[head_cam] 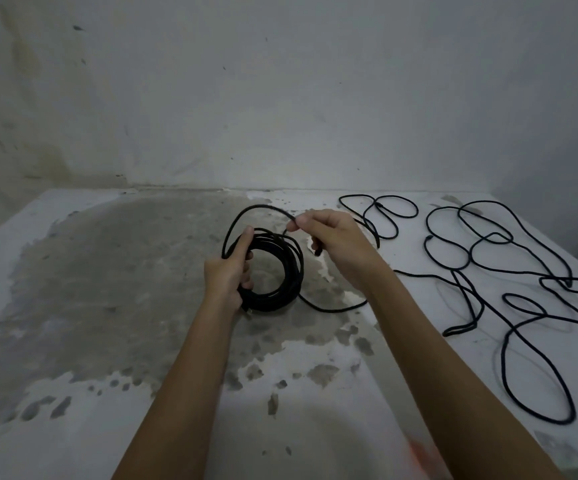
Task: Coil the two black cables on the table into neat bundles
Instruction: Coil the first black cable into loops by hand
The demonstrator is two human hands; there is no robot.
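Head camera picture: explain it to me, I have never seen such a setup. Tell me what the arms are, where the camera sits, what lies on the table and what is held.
There is no machine here: the two grips are a person's bare hands. The single picture comes from a camera worn on the person's head, looking forward and down. The left hand holds a round coil of black cable. The right hand pinches a strand that arcs up from the coil, probably the next loop to be laid on. To the right, loose black cable sprawls in tangled loops on the worn white table; I cannot tell which strands belong to which cable. Behind stands a stained wall.
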